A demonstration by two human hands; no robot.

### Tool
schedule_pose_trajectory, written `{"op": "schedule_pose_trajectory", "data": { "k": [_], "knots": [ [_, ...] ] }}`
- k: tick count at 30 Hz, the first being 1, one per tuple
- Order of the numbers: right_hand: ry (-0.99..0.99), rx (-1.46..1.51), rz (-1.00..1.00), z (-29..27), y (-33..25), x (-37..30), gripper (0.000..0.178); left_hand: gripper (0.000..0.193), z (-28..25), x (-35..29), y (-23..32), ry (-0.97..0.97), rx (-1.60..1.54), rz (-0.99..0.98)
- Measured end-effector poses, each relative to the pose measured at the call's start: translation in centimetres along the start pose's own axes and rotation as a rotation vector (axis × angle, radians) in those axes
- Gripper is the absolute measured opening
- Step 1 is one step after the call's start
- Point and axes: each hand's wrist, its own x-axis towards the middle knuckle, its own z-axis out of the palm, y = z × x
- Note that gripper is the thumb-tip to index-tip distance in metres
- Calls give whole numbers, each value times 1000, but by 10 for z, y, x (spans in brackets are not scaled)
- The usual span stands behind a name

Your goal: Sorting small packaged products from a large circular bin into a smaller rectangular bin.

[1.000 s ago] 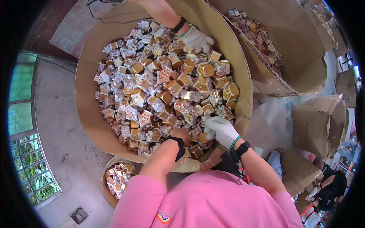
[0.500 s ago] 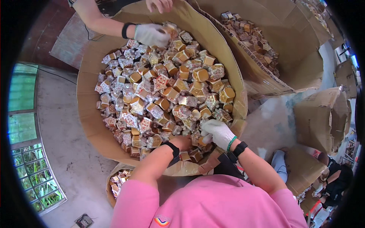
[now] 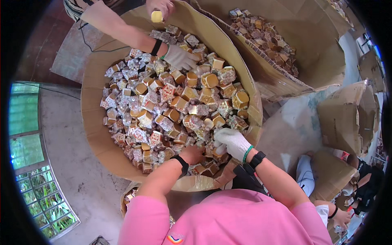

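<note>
A big round cardboard bin point(image 3: 96, 141) is filled with small house-shaped pieces point(image 3: 190, 94), many bubble-wrapped, with gold-brown bases and some red-and-white patterned sides. My bare left hand point(image 3: 192, 154) reaches down among the pieces at the near side; its fingertips are hidden. Beside it, my right hand point(image 3: 233, 141), in a white glove, has its fingers curled at the pile's near right. Whatever the curled fingers hold is not clear; a gold-brown piece shows just beneath them. Both my wrists wear black bands.
Across the bin, a co-worker's gloved hand point(image 3: 179, 58) touches the pile; their bare hand holds a gold-based piece point(image 3: 157, 16). A second large bin point(image 3: 281, 87) with similar pieces stands back right. Cardboard boxes point(image 3: 341, 118) and other people are at the right. A window point(image 3: 45, 196) is left.
The co-worker's gloved hand has moved right and nearer over the pile. Their bare hand now shows a gold-based piece. My hands stay in nearly the same place over the bin.
</note>
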Motion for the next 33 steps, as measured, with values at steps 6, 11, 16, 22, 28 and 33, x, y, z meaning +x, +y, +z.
{"op": "schedule_pose_trajectory", "data": {
  "k": [6,11,16,22,28,33],
  "knots": [
    [-4,-1,17,3,-4,-3,21,35,-21,-5,-21,152,253,204],
    [-71,6,-55,-2,6,3,19,27,-44,-30,-43,416,-779,12],
    [-171,-146,-182,-7,6,3,14,17,-67,-79,-16,504,-1752,118],
    [-168,-179,-110,43,-36,-24,29,10,-75,-99,-3,646,-1907,311],
    [-81,-1167,-725,69,-47,-30,39,10,-88,-107,-1,731,-1817,292],
    [-35,-1395,-724,87,-44,-37,40,10,-85,-103,-9,812,-1660,262]
  ]
}}
